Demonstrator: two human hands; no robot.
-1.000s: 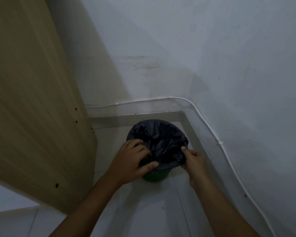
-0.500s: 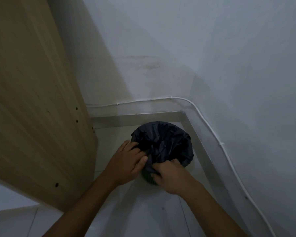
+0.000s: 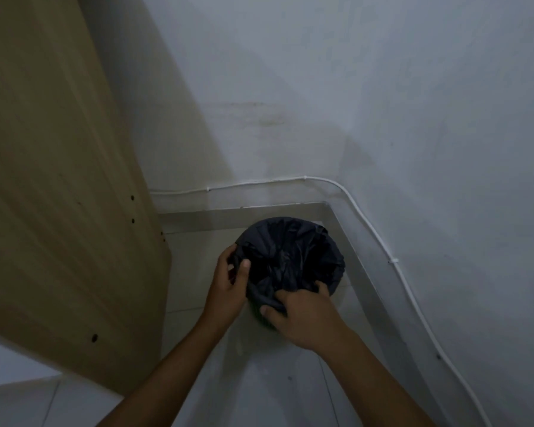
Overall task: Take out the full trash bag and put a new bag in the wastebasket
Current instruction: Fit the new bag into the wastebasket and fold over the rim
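Observation:
A black trash bag (image 3: 293, 257) lines a small green wastebasket (image 3: 257, 316) standing on the floor in the room's corner. Only a sliver of the green basket shows between my hands; the bag covers the rest. My left hand (image 3: 228, 283) grips the bag's gathered edge at the left rim, thumb on top. My right hand (image 3: 299, 312) grips a bunched fold of the bag at the near rim. The bag's top is crumpled inward toward the middle.
A tall wooden panel (image 3: 59, 186) stands close on the left. White walls meet in the corner behind the basket, with a white cable (image 3: 364, 217) clipped along them above a grey skirting (image 3: 361, 272). Pale floor tiles (image 3: 259, 380) stretch toward me.
My right hand moved from the bag's right rim to the near rim and bunched the plastic there. My left hand slid up the left rim. The bag's edge has been gathered inward.

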